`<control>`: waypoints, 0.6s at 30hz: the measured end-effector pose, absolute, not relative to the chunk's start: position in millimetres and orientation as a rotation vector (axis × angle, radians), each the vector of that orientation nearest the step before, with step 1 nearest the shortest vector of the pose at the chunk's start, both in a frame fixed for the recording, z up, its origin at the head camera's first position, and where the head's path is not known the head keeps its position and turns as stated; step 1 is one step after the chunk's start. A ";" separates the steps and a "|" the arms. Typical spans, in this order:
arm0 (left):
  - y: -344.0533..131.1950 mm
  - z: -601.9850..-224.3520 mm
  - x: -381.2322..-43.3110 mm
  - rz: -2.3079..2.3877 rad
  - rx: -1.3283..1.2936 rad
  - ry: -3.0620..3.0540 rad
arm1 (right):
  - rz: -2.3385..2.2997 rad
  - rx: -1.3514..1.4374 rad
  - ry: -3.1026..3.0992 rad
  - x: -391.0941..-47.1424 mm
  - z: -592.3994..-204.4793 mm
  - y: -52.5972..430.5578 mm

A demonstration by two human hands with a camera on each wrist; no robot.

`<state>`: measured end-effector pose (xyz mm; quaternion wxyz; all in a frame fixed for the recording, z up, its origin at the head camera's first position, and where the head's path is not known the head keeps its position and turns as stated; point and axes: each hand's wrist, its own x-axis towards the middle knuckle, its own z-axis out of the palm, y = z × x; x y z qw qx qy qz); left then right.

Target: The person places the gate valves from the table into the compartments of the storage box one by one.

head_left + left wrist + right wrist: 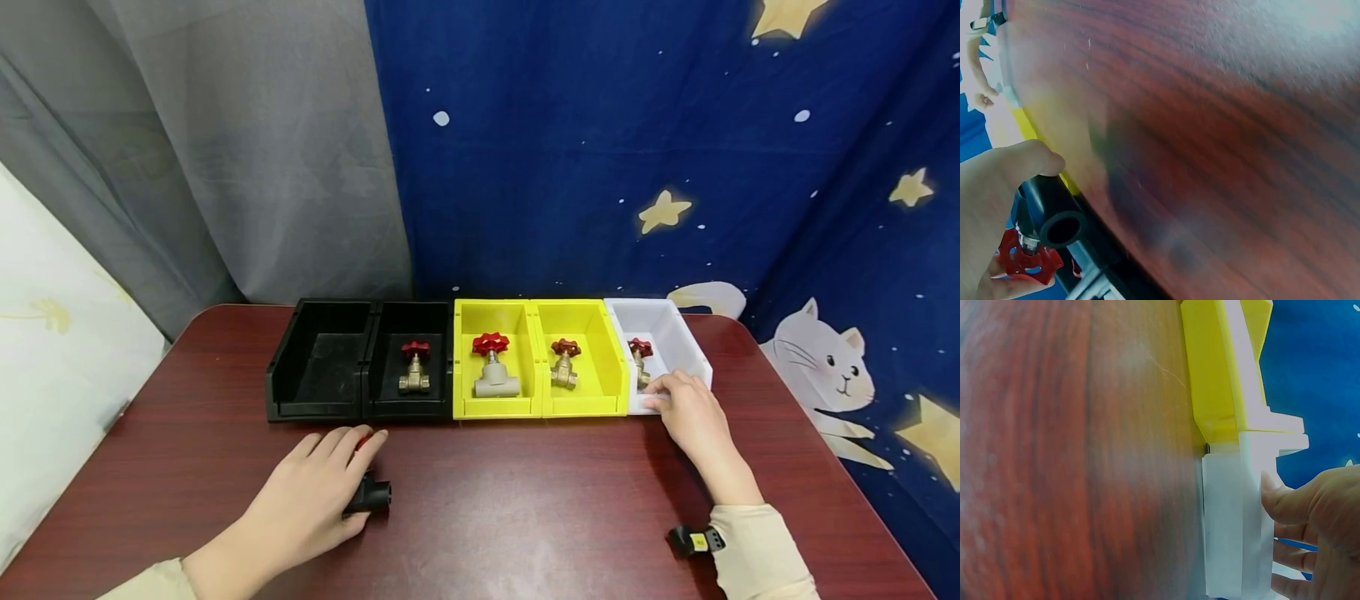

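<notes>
My left hand [318,483] grips a black valve [369,495] over the table, in front of the black bins. In the left wrist view, its red handwheel [1029,257] hangs below the black pipe end, and my thumb lies along the body. My right hand [688,410] reaches over the front rim of the white bin [693,358], thumb at the front and fingers inside. Just beyond those fingertips, a brass valve with a red handwheel [640,350] stands in the bin, its lower end partly covered. In the right wrist view, the bin's front wall [1225,531] hides that valve.
Left of the white bin, two yellow bins [585,407] hold a brass valve [565,365] and a grey valve with a red handwheel [495,375]. A black bin [408,408] holds another brass valve [414,375]; the leftmost black bin [322,367] shows a bare floor. Curtains [525,167] hang behind.
</notes>
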<state>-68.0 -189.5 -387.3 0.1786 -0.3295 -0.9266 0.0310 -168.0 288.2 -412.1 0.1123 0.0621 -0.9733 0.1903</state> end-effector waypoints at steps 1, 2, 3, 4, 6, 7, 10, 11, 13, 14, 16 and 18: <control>-191.8 -386.5 -68.5 0.090 -0.929 -2.612 | 0.558 0.182 -2.858 -168.1 -412.1 287.9; -194.2 -385.7 -69.0 0.093 -0.926 -2.602 | 0.558 0.183 -2.859 -168.2 -412.1 287.7; -196.7 -385.2 -69.4 0.095 -0.923 -2.593 | 0.557 0.184 -2.859 -168.2 -412.2 287.5; -199.1 -384.8 -69.9 0.092 -0.919 -2.582 | 0.557 0.185 -2.859 -168.2 -412.2 287.2; -204.1 -384.5 -71.2 0.090 -0.911 -2.559 | 0.557 0.189 -2.859 -168.3 -412.3 286.9; -206.7 -384.4 -71.9 0.086 -0.908 -2.547 | 0.557 0.191 -2.859 -168.3 -412.4 286.8; -213.9 -384.9 -74.7 0.082 -0.904 -2.527 | 0.556 0.195 -2.858 -168.2 -412.4 286.6; -216.0 -385.0 -75.8 0.081 -0.906 -2.526 | 0.555 0.195 -2.857 -168.2 -412.5 286.7; -219.8 -384.9 -77.8 0.085 -0.916 -2.525 | 0.555 0.197 -2.856 -168.0 -412.4 286.8; -221.5 -384.5 -78.9 0.087 -0.922 -2.526 | 0.556 0.197 -2.857 -167.9 -412.3 286.9; -224.3 -382.4 -81.3 0.096 -0.935 -2.524 | 0.557 0.196 -2.855 -167.7 -412.0 287.2; -226.8 -379.2 -84.1 0.109 -0.943 -2.524 | 0.559 0.194 -2.854 -167.4 -411.7 287.4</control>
